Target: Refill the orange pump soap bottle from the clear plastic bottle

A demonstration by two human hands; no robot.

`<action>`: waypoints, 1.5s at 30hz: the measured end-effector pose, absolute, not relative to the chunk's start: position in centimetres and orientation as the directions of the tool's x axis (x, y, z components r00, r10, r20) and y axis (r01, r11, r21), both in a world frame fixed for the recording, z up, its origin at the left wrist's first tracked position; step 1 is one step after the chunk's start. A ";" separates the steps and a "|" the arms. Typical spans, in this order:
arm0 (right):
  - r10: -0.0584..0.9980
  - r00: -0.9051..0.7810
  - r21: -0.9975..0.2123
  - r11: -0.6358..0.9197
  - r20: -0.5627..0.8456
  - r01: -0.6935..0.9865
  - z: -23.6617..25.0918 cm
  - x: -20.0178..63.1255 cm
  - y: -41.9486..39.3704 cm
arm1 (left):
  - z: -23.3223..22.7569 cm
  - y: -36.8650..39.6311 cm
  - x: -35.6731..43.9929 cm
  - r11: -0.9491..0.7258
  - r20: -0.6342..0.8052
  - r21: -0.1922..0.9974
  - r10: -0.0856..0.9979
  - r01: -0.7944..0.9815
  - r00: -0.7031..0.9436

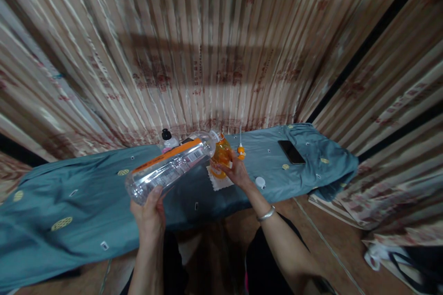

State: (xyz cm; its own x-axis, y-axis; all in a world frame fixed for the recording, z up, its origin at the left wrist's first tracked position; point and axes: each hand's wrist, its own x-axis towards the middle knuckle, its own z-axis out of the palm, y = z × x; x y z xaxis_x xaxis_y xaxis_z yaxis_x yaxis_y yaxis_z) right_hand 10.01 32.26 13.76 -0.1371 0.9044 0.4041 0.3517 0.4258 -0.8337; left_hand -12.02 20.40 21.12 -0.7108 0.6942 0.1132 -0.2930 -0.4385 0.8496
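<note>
My left hand [149, 214] grips the base of a large clear plastic bottle [173, 168] with an orange label, tilted on its side so its open mouth reaches an orange glass [221, 154]. My right hand [236, 171] holds that glass, which stands on a small white coaster [219, 182] on a table covered with blue-grey cloth [86, 198]. A silver bracelet [266, 214] circles my right wrist. A white bottle cap [260, 182] lies on the cloth just right of my right hand.
A black phone [291, 151] lies at the table's right end. A small bottle with a black cap [167, 138] stands behind the big bottle. A small orange-and-white object [241, 150] sits by the glass. Patterned curtains [207, 55] hang behind. Bags [408, 262] lie on the floor right.
</note>
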 end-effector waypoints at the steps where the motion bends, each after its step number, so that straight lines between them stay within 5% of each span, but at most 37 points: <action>1: 0.903 -0.139 -0.835 0.429 0.406 0.345 13.8 10.0 32.2 | 21.1 20.4 -12.0 -0.437 0.118 0.854 0.691 -0.282 -0.713; 45: 0.905 -0.137 -0.828 0.424 0.402 0.368 13.3 10.3 32.4 | 20.6 20.9 -12.1 -0.485 0.165 0.834 0.676 -0.265 -0.718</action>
